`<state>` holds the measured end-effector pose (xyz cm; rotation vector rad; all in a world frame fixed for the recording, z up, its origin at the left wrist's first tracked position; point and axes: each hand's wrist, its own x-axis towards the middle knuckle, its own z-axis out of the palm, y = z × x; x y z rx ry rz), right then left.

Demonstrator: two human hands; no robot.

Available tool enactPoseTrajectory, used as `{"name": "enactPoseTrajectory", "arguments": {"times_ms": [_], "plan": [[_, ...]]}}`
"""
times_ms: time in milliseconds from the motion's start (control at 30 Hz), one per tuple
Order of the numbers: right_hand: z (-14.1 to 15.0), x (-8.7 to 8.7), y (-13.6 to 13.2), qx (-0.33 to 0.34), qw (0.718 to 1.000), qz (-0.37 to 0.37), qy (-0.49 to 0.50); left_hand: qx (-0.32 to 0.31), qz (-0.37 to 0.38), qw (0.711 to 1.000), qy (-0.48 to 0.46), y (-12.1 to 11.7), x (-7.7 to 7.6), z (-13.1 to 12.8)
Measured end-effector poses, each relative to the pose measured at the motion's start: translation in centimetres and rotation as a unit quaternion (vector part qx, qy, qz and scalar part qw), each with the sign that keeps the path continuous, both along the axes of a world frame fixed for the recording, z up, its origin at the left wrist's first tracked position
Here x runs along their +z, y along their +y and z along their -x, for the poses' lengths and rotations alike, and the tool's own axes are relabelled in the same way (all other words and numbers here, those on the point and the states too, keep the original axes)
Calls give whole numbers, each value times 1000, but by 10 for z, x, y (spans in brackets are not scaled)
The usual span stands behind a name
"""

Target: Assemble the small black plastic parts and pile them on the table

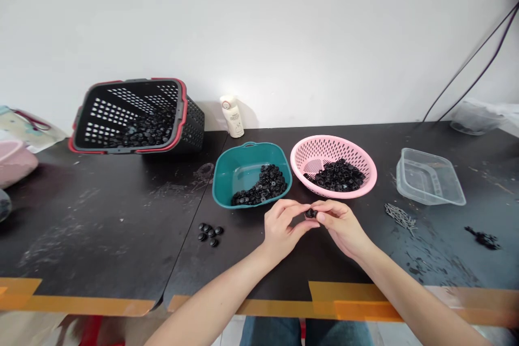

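Observation:
A small round black plastic part (311,213) is pinched between my two hands, just in front of the pink basket. My left hand (284,223) grips its left side with thumb and fingers, and my right hand (339,225) grips its right side. Fingertips cover much of the part, so I cannot tell whether it is one piece or two. The pink basket (298,165) holds many small black rings. Left of it, a teal tub (222,175) contains a heap of black discs. Several round black caps (211,232) lie on the table to the left of my hands.
A grey basket with red trim (190,124) leans at the back left, with black parts inside. A white bottle (233,117) stands by the wall. At right are a pile of metal pins (400,217), a clear plastic container (430,177) and small black pieces (484,239).

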<state>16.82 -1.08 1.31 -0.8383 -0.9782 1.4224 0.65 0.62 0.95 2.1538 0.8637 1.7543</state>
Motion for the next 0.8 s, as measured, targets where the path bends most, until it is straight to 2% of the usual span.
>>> {"name": "enactPoseTrajectory", "arguments": {"times_ms": [200, 367, 800], "plan": [[1, 2, 0, -4, 1000, -7, 9, -28, 17, 999, 19, 0, 2, 3], [0, 2, 0, -14, 1000, -11, -16, -61, 50, 994, 71, 2, 1, 3], [0, -2, 1, 6, 1000, -6, 2, -28, 23, 999, 36, 4, 1, 2]]}}
